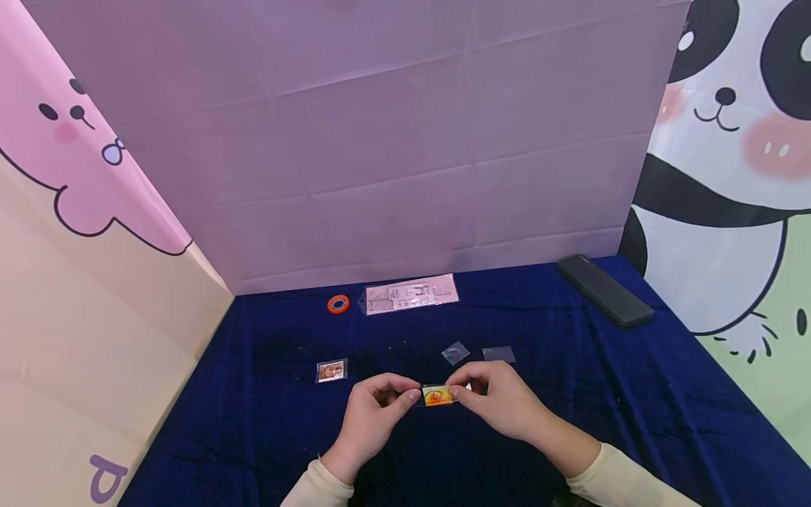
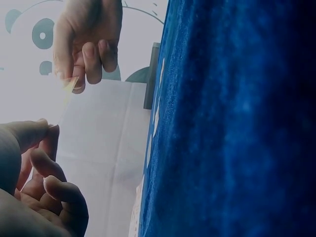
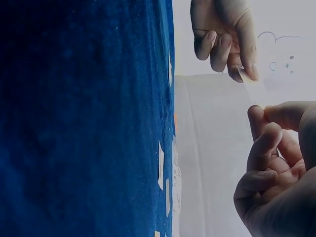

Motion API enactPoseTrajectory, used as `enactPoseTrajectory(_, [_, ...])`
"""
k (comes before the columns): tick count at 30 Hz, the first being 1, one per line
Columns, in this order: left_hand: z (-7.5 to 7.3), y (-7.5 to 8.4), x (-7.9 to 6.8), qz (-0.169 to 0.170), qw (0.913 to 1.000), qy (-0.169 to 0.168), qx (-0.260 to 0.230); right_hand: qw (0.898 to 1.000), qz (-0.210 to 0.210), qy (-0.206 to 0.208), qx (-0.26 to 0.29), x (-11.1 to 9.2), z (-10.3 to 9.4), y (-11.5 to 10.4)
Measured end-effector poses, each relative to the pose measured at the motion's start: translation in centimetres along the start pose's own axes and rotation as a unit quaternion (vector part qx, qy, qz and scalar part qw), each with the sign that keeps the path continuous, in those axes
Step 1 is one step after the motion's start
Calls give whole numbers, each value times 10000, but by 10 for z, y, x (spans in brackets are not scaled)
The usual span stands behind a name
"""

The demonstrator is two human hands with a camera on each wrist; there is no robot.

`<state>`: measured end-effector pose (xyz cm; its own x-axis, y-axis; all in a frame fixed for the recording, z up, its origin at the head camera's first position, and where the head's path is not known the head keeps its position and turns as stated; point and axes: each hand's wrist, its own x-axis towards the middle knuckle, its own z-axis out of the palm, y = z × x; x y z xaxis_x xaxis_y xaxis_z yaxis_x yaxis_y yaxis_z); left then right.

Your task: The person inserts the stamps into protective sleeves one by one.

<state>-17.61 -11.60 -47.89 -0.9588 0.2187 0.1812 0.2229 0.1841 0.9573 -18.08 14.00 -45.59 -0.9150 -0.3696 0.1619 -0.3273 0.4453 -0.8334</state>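
Note:
In the head view, a small yellow-orange stamp-like picture (image 1: 437, 396) is stretched between both hands above the dark blue cloth. My left hand (image 1: 375, 417) pinches its left edge between thumb and index finger. At the opposite edge, my right hand (image 1: 503, 403) pinches with thumb and index finger, and a bit of white shows by those fingertips. From the left wrist view, the picture (image 2: 68, 94) looks thin and translucent, held up off the cloth. The right wrist view catches the same thin piece (image 3: 254, 89) almost edge-on, with the other fingers of both hands loosely curled.
To the left lies a small brown picture in a clear sleeve (image 1: 331, 370). Beyond the hands are two clear film pieces, one square (image 1: 455, 353), one oblong (image 1: 498, 354). Farther back sit an orange tape roll (image 1: 338, 303), a pink printed packet (image 1: 412, 293) and a black case (image 1: 605, 290).

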Motion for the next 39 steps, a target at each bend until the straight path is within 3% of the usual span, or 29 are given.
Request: enactPoseTrajectory(39, [2,-3,1,5,9994,-179,282,9995,-68,-278,-105,0,0,0])
